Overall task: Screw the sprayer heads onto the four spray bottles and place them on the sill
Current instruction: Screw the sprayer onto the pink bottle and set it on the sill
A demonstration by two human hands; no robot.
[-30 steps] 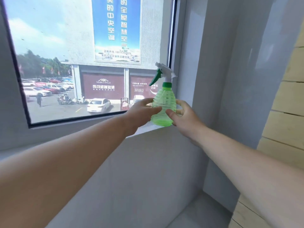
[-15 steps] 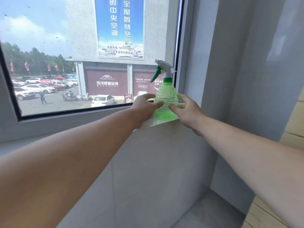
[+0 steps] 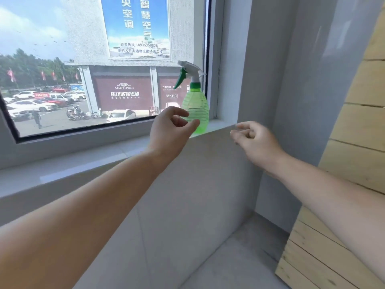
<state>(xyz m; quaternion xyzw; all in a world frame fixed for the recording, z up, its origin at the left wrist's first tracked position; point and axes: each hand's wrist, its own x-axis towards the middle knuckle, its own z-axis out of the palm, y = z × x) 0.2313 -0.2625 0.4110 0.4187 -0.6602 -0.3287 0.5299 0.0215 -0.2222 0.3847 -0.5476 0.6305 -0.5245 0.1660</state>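
A translucent green spray bottle with a white sprayer head and green trigger stands upright at the right end of the grey window sill, close to the window frame. My left hand hovers just in front of the bottle's lower left side, fingers loosely curled and apart, holding nothing. My right hand is further right, off the bottle, in front of the sill's right end, fingers loosely curled and empty. No other bottles are in view.
A large window fills the upper left. A grey wall closes the sill's right end. A pale wooden plank structure stands at the right edge, and a grey floor lies below.
Both hands have let go of the green bottle and drawn back from it, the right hand moving away to the right. The bottle now stands alone on the sill.
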